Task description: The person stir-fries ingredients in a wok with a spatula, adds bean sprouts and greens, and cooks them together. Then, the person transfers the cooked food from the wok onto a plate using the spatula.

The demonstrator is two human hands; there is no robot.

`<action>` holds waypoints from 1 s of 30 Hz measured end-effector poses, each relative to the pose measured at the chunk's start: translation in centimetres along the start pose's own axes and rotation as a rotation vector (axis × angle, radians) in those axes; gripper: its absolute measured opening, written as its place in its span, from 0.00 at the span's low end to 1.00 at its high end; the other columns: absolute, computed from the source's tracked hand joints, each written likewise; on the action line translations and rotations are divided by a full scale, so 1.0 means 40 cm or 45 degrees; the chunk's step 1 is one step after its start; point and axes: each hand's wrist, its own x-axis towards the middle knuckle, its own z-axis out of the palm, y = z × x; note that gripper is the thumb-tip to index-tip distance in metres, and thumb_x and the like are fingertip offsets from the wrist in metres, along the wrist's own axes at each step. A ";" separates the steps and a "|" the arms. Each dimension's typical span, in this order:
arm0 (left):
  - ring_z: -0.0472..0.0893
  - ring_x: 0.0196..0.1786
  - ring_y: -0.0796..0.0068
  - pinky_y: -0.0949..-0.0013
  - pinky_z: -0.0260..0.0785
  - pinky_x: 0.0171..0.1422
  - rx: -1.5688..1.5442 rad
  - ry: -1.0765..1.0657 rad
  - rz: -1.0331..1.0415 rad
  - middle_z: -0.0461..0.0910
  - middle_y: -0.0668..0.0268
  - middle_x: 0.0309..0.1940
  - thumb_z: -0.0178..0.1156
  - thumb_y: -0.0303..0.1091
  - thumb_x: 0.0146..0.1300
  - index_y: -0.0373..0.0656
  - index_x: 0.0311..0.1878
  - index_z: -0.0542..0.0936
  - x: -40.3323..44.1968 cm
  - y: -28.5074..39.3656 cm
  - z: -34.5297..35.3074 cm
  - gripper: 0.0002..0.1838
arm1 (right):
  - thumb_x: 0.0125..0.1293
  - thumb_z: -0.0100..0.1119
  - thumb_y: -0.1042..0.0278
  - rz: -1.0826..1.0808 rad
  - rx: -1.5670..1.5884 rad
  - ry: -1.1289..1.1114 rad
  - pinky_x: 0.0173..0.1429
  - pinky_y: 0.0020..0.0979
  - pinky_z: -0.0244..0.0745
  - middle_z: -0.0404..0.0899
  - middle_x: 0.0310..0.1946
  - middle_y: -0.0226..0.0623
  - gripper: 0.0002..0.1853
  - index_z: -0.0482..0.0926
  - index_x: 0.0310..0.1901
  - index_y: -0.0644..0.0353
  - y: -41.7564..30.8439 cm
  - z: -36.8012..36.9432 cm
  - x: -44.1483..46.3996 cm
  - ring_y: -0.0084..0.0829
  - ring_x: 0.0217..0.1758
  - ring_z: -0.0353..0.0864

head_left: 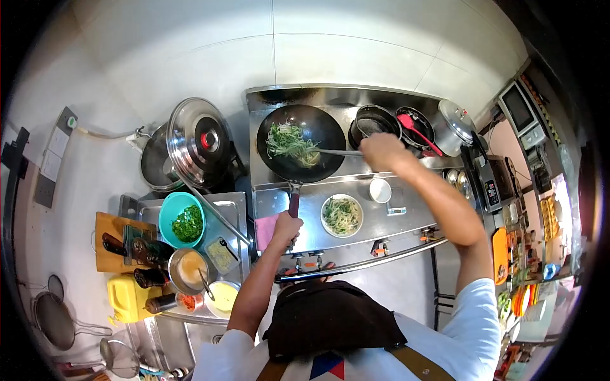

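My left hand (288, 230) is wrapped round the dark handle (294, 204) of a black wok (324, 130) on the stove. In the wok's left half lies a heap of green stems and pale strands (289, 141). Stretched out over the stove, my right hand (383, 152) is closed on a long metal cooking utensil (340, 152). Its far end reaches into the food, so I cannot tell whether it is a ladle or a spatula. A white plate (361, 222) of similar greens and pale strands sits on the steel counter below the wok, beside a white cup (380, 190).
Black pans (377, 120), a red spatula (419, 134) and a pressure cooker (455, 124) stand to the right. At left are a lidded pot (200, 143), a teal bowl (170, 219) of chopped greens, a steel bowl (179, 270) and a yellow jug (130, 298). A rail (368, 259) runs along the stove front.
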 end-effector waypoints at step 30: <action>0.73 0.12 0.70 0.63 0.60 0.14 0.033 -0.029 0.078 0.74 0.60 0.14 0.59 0.27 0.53 0.31 0.30 0.74 0.029 -0.003 -0.024 0.07 | 0.58 0.54 0.72 0.076 0.560 -0.169 0.18 0.42 0.75 0.81 0.19 0.45 0.10 0.83 0.26 0.69 0.124 0.055 0.142 0.39 0.18 0.82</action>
